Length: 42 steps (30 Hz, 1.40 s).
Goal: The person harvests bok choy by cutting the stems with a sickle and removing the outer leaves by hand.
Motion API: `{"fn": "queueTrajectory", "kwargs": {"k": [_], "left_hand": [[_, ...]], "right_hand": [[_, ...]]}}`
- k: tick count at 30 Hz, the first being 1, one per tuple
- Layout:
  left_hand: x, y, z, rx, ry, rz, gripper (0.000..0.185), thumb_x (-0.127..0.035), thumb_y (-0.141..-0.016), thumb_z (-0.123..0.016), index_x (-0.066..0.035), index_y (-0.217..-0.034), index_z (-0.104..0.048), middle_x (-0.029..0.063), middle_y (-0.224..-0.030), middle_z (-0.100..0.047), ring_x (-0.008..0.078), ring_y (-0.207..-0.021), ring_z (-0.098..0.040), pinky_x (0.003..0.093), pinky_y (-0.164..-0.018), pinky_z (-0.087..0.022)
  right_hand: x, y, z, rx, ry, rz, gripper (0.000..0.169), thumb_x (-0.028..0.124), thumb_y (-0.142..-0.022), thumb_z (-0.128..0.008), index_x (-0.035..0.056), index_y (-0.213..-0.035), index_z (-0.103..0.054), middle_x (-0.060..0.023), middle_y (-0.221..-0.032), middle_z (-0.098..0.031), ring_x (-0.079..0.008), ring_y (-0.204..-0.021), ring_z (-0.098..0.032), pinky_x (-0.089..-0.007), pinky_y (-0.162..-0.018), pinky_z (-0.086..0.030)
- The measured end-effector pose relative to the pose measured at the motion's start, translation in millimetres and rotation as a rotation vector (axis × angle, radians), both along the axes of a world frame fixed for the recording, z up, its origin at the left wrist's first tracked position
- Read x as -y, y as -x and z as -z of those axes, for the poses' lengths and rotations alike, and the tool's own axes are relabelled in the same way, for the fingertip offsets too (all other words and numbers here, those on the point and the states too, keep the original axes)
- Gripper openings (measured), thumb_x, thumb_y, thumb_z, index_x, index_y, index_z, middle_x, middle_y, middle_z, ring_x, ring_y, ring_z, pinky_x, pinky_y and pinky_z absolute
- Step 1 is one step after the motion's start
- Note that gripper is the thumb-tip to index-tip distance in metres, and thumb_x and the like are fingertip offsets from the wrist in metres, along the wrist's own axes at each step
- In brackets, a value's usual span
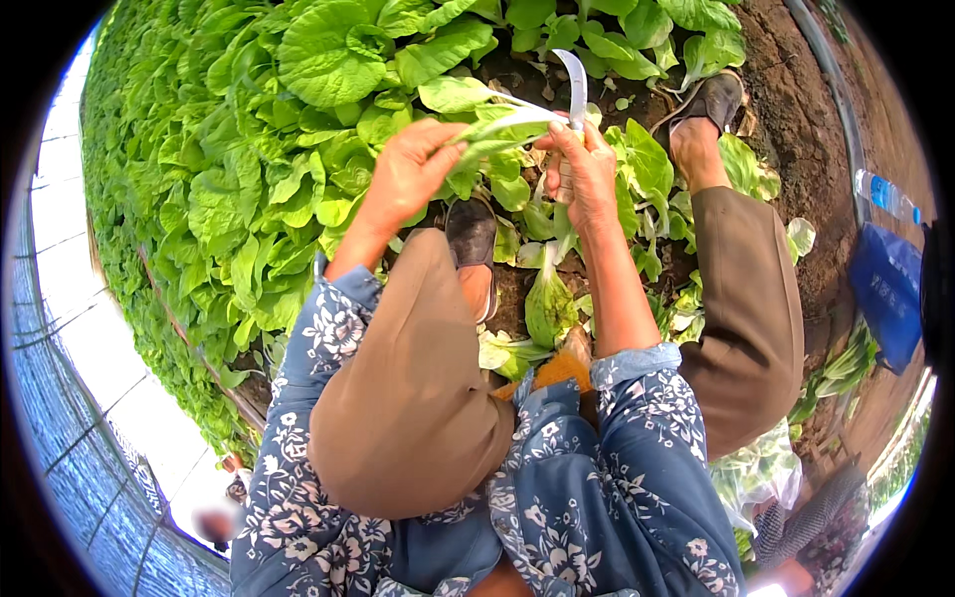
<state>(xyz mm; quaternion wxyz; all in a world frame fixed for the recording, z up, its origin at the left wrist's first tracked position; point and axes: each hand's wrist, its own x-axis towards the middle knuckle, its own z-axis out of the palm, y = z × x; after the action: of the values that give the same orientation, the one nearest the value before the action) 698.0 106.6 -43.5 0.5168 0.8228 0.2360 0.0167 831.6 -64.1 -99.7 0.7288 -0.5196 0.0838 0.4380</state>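
Note:
A cut leafy green plant (515, 127) with pale stems is held between my two hands, above the bed. My left hand (410, 175) pinches its leaves from the left. My right hand (586, 172) is closed around the handle of a small sickle (574, 82), whose curved blade points up and away. The right thumb and fingers also meet the plant's pale stem end. Below the right hand, a loose plant with a yellowing leaf (548, 302) lies on the soil between my feet.
Dense leafy greens (261, 164) fill the left and far side. Trimmed leaves litter the soil around my shoes (474, 231). At right are a grey hose (839, 89), a plastic bottle (888, 195), a blue bag (888, 291) and a clear bag of greens (761, 470). Parts of other people show behind.

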Motion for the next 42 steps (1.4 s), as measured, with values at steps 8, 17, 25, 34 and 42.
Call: {"fn": "queueTrajectory", "kwargs": {"k": [8, 17, 25, 34, 42], "left_hand": [[57.1, 48.9, -7.0, -0.253, 0.130, -0.003, 0.050, -0.023, -0.079, -0.077, -0.007, -0.124, -0.061, 0.0061, -0.103, -0.060, 0.0148, -0.086, -0.055, 0.0279, -0.074, -0.047], [83.0, 30.2, 54.4, -0.307, 0.054, 0.514, 0.036, -0.011, -0.072, -0.070, -0.010, -0.107, -0.061, 0.0139, -0.100, -0.064, 0.0290, -0.086, -0.062, 0.0411, -0.072, -0.048], [2.7, 23.0, 61.8, -0.331, -0.819, 0.468, 0.035, 0.001, -0.073, -0.058, -0.007, -0.106, -0.061, 0.0218, -0.129, -0.052, 0.0341, -0.068, -0.064, 0.0435, -0.060, -0.051], [27.2, 80.5, 54.2, -0.478, -0.522, 0.271, 0.062, -0.001, -0.066, -0.071, -0.009, -0.126, -0.055, 0.0141, -0.120, -0.057, 0.0366, -0.086, -0.063, 0.0448, -0.072, -0.051], [31.5, 86.6, 47.7, -0.483, -0.433, 0.093, 0.054, -0.003, -0.071, -0.067, -0.011, -0.124, -0.057, 0.0121, -0.118, -0.060, 0.0372, -0.093, -0.063, 0.0447, -0.076, -0.051]], "right_hand": [[88.8, 26.5, -15.0, 0.507, 0.310, -0.156, 0.011, 0.005, -0.085, -0.060, 0.0079, -0.075, -0.056, 0.0045, -0.060, -0.049, -0.0023, -0.046, -0.040, -0.0201, -0.041, -0.031], [80.1, 40.9, -22.8, 0.136, 0.367, -0.457, 0.015, 0.011, -0.083, -0.065, 0.0018, -0.093, -0.059, 0.0006, -0.063, -0.052, -0.0083, -0.050, -0.049, -0.0265, -0.047, -0.041], [40.1, 50.7, 24.7, 0.173, 0.392, -0.574, 0.020, 0.019, -0.087, -0.059, 0.0015, -0.086, -0.051, -0.0050, -0.061, -0.052, -0.0138, -0.042, -0.051, -0.0316, -0.041, -0.042], [4.6, 107.1, 106.5, 0.308, 0.535, -0.629, 0.027, 0.019, -0.081, -0.061, -0.0047, -0.089, -0.052, -0.0259, -0.080, -0.060, -0.0463, -0.082, -0.058, -0.0473, -0.076, -0.046], [8.2, 113.1, 102.9, 0.387, 0.564, -0.671, 0.024, 0.019, -0.082, -0.058, -0.0034, -0.089, -0.053, -0.0265, -0.079, -0.061, -0.0457, -0.081, -0.060, -0.0494, -0.074, -0.046]]}}
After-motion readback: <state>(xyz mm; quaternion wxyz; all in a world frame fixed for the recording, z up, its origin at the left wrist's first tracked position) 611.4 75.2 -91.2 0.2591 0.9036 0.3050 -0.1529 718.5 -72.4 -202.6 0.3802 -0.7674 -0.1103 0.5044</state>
